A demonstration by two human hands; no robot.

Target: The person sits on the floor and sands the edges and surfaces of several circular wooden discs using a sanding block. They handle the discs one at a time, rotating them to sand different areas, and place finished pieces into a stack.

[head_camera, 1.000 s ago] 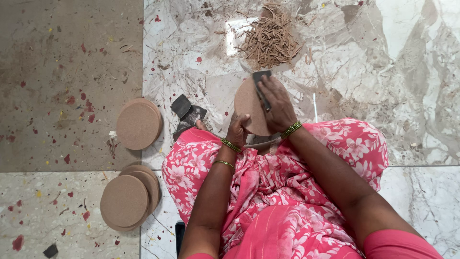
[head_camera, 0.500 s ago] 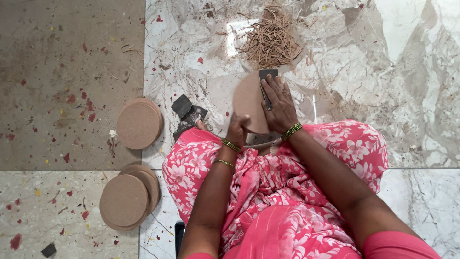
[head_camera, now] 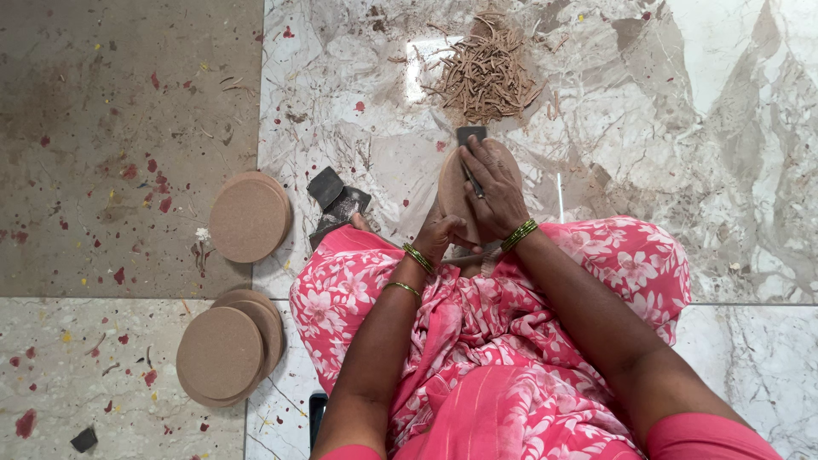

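Head view: our left hand (head_camera: 443, 234) closes on the near rim of the brown disc (head_camera: 456, 183), propped on the marble floor (head_camera: 682, 128); our right hand (head_camera: 490, 192) clamps a dark blade (head_camera: 471, 135) against it. Disc looks stiff, light; edges seem safest.

Both arms are reaching forward from the lap, forearms bare and angling in toward each other, with green bangles sitting at each wrist. The right hand (head_camera: 490, 196) is lying palm down with its fingers curled and pressing. The left hand (head_camera: 439, 234) is tucking in just beside it, fingers bent in a grip.
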